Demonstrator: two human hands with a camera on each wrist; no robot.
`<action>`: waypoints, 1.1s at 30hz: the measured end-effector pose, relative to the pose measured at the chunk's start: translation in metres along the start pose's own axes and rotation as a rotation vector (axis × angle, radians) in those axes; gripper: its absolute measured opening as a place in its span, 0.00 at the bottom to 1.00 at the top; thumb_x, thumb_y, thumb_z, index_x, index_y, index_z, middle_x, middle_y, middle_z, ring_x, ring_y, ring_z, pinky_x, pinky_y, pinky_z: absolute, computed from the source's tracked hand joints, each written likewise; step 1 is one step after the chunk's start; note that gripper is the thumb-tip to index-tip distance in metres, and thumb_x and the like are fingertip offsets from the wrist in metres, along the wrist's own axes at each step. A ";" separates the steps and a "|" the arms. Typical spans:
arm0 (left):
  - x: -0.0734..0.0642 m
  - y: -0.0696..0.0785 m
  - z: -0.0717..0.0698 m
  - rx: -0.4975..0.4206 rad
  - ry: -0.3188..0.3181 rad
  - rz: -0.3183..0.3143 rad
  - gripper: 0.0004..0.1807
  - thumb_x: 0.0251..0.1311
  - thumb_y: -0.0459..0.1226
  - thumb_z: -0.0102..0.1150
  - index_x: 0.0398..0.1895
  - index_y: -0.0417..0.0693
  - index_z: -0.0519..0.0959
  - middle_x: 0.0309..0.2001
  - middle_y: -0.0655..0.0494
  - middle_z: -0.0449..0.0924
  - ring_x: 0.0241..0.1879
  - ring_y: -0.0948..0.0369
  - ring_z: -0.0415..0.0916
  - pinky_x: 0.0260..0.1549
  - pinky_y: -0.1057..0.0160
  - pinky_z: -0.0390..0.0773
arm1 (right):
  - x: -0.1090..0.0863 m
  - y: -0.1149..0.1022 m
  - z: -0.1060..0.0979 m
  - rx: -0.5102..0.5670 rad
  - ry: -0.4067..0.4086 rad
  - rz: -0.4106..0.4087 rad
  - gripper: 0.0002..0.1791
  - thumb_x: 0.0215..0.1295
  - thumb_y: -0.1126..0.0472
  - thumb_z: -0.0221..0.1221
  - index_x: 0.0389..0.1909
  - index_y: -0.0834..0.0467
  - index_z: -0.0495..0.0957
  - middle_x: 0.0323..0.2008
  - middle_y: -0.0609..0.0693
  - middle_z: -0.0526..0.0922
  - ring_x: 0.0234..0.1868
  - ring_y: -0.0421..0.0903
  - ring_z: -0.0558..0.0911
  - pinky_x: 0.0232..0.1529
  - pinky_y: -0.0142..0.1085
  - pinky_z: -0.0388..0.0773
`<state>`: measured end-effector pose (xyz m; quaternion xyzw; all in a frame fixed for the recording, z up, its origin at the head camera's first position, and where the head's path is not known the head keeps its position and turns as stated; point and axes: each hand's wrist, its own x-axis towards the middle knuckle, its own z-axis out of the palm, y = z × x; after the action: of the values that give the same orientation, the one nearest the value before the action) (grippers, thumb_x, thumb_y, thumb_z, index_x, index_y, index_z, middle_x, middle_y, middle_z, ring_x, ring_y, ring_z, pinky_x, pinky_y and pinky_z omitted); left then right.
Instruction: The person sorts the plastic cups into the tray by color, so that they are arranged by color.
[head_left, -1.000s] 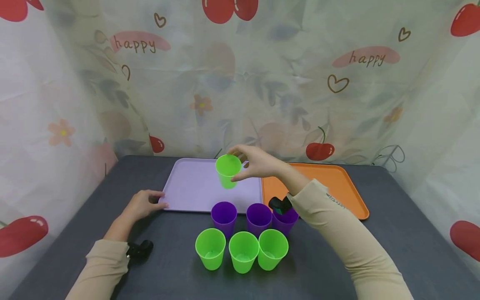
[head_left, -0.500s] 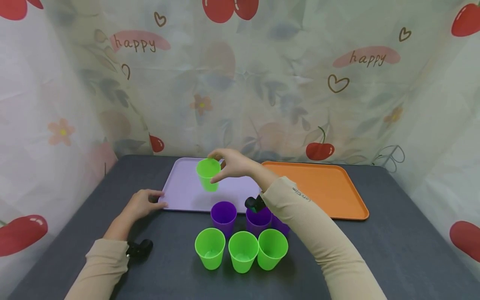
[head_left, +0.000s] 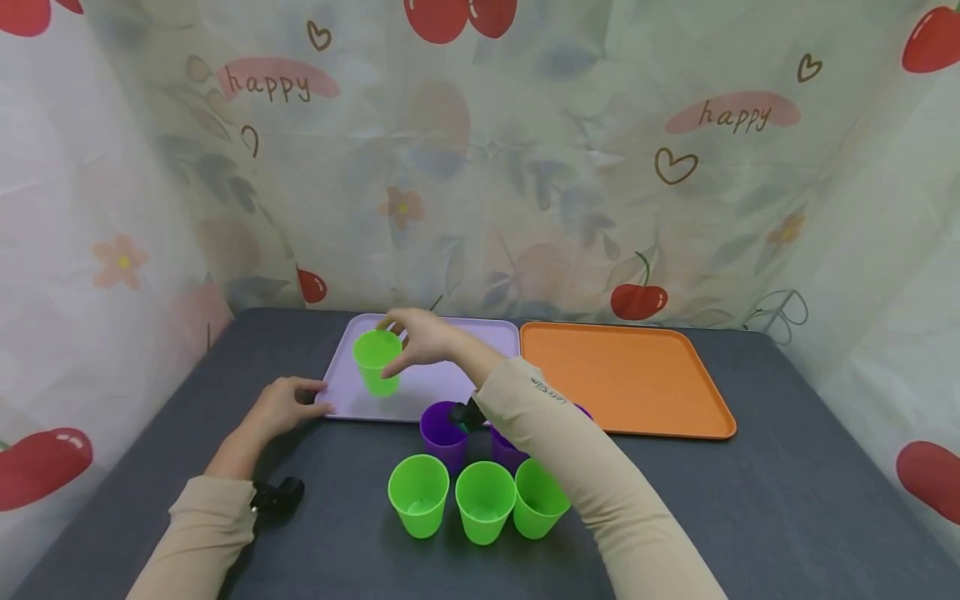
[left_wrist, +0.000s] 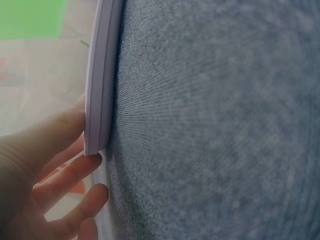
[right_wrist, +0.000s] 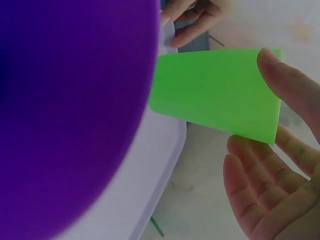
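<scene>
My right hand [head_left: 423, 340] holds a bright green plastic cup [head_left: 375, 367] upright over the left part of the lilac tray [head_left: 431, 396]. In the right wrist view, the thumb is on one side of this green cup [right_wrist: 215, 90] near its rim, fingers opposite. At the tray's front left corner, my left hand [head_left: 285, 407] pinches the edge; the left wrist view shows thumb and a fingertip at the rim [left_wrist: 100, 85]. Three more green cups [head_left: 483, 504] stand in a front row. Behind them are purple cups [head_left: 444, 446], partly hidden by the right sleeve.
An orange tray [head_left: 622, 379] lies right beside the lilac one on the dark grey tabletop [head_left: 337, 517]. A purple cup [right_wrist: 75, 120] looms close in the right wrist view. A printed curtain [head_left: 480, 183] hangs behind and along both sides.
The right hand has carried the green cup leftward across the lilac tray and lower. Its sleeve now covers more of the purple cups and uncovers the orange tray. The left hand stays put.
</scene>
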<state>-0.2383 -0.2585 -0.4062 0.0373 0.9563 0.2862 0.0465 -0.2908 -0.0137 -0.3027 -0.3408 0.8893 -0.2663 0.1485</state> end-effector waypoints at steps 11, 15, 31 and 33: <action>-0.001 0.003 -0.002 0.025 0.016 0.034 0.28 0.53 0.44 0.65 0.53 0.35 0.76 0.54 0.30 0.74 0.52 0.38 0.71 0.50 0.41 0.70 | 0.011 -0.010 0.017 -0.053 -0.035 -0.019 0.37 0.46 0.57 0.71 0.59 0.59 0.69 0.57 0.56 0.76 0.57 0.50 0.76 0.52 0.33 0.74; -0.001 0.004 -0.001 0.025 0.016 0.033 0.28 0.53 0.44 0.65 0.53 0.35 0.76 0.54 0.30 0.74 0.52 0.38 0.71 0.50 0.41 0.70 | 0.014 -0.011 0.020 -0.073 -0.044 -0.014 0.36 0.47 0.56 0.71 0.58 0.58 0.70 0.56 0.55 0.77 0.58 0.49 0.75 0.53 0.33 0.73; -0.001 0.003 0.001 0.034 0.044 0.028 0.27 0.52 0.44 0.65 0.52 0.35 0.77 0.53 0.30 0.75 0.55 0.37 0.69 0.52 0.40 0.69 | 0.023 -0.010 0.030 -0.161 -0.065 0.020 0.37 0.46 0.55 0.71 0.60 0.55 0.70 0.56 0.53 0.77 0.58 0.46 0.75 0.56 0.31 0.71; -0.001 0.003 0.002 0.033 0.045 0.029 0.27 0.52 0.44 0.65 0.52 0.35 0.77 0.53 0.31 0.75 0.55 0.37 0.69 0.52 0.40 0.69 | 0.023 -0.010 0.031 -0.158 -0.066 0.026 0.37 0.47 0.55 0.71 0.60 0.55 0.69 0.57 0.53 0.77 0.58 0.45 0.76 0.55 0.31 0.71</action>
<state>-0.2367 -0.2554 -0.4058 0.0457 0.9610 0.2719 0.0204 -0.2888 -0.0471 -0.3241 -0.3487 0.9065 -0.1820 0.1538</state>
